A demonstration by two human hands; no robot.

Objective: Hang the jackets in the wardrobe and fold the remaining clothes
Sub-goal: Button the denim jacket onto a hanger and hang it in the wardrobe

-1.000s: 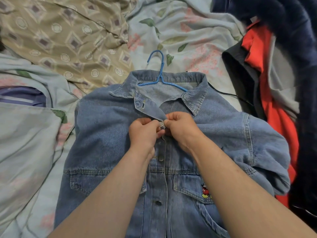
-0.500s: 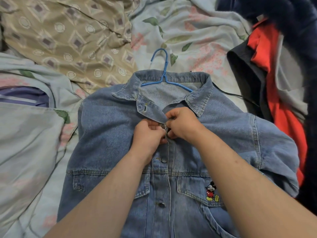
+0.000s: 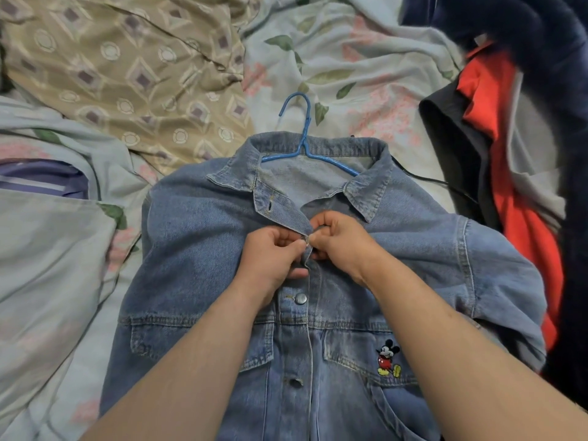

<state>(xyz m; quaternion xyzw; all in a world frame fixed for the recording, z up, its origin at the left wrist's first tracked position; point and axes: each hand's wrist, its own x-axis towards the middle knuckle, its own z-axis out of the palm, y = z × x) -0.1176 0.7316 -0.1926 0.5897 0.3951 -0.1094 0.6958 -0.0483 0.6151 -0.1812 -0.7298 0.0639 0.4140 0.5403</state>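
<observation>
From the head view I see the faded blue denim jacket [image 3: 197,249] lying front-up on the floral bed sheet [image 3: 350,58], its long axis running from the collar at the far end down toward me; the hem is cut off by the bottom edge. A blue wire hanger [image 3: 305,148] sits inside the collar, hook pointing away. My left hand [image 3: 270,262] and right hand [image 3: 340,243] meet at the placket below the collar, fingers curled and pinching the denim around a metal button; the button itself is mostly hidden. A red and black garment [image 3: 509,173] crowds the jacket's right sleeve; a tan patterned cloth [image 3: 127,74] lies beyond its left shoulder.
</observation>
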